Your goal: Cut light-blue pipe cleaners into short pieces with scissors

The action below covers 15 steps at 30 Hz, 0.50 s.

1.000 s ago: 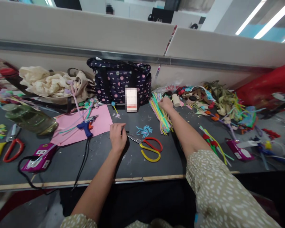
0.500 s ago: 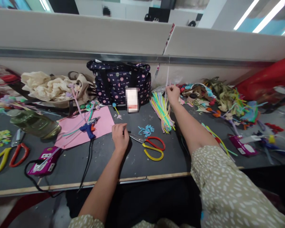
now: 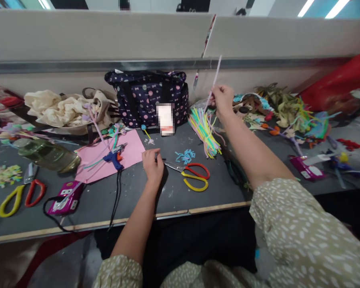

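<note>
My right hand point(image 3: 222, 99) is raised above the dark table point(image 3: 138, 200) and pinches a thin pale pink pipe cleaner point(image 3: 215, 78) that points up and left. Below it lies a bundle of bright pipe cleaners point(image 3: 204, 132). My left hand point(image 3: 153, 163) rests on the table with its fingers curled, and what is in them is hidden. Just right of it lie scissors with red and yellow handles point(image 3: 194, 176) and a small heap of cut blue pieces point(image 3: 185, 156).
A polka-dot bag point(image 3: 147, 98) stands against the partition. A pink sheet point(image 3: 111, 158) carries a blue glue gun point(image 3: 114, 158). Left are a green bottle point(image 3: 46, 154), a second pair of scissors point(image 3: 21, 196) and a magenta power strip point(image 3: 64, 196). Craft scraps point(image 3: 288, 116) crowd the right.
My right hand has risen from the pipe cleaner bundle, pulling one pale pink pipe cleaner up with it. My left hand has stayed in place by the scissors.
</note>
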Available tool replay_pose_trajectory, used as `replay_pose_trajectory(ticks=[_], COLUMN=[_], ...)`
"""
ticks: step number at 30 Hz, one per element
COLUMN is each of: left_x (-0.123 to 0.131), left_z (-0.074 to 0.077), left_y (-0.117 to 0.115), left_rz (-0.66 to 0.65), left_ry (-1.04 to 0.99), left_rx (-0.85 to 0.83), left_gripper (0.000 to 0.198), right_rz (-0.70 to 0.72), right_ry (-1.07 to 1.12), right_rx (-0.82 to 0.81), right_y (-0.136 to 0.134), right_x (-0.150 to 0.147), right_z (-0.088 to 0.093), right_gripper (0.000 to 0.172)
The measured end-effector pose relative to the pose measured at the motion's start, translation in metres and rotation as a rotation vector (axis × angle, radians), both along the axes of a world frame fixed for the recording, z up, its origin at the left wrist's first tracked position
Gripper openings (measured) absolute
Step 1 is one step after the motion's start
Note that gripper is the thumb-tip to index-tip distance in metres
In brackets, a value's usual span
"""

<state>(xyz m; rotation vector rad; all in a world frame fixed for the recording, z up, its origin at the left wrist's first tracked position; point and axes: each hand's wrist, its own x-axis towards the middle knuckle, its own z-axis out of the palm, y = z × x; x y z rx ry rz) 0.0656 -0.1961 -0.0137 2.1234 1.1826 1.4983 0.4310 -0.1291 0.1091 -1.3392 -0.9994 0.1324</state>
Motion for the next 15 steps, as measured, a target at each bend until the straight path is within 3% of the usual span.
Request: replay_pose_trajectory(ticks=[4,8,11,15], left_x=[0.001,0.0,-0.001,-0.002], left_z=[-0.002,0.003,0.008,0.008], left_y=[0.001,-0.003,-0.01,-0.016], left_rz=[-0.031,-0.111,-0.211,-0.281], left_ry=[-0.137,-0.222,-0.16,-0.018], left_rx=[-0.093,-0.183,-0.139,-0.033], left_gripper=[0.015,0.028,0.035,0.031], right_rz=[0.207,0.386,0.441,0.435], right_ry=[0.218,0.374,0.475,0.57], right_rx=[-0.077,-0.183,-0.225,-0.199], right_y=[-0.036,-0.077,-0.095,-0.103], right_x=[-0.061,-0.126,-0.158,-0.18], right_z=[-0.009,-0.02,-0.03,-0.042], right_gripper=[0.022,0.021,0.023,0.026])
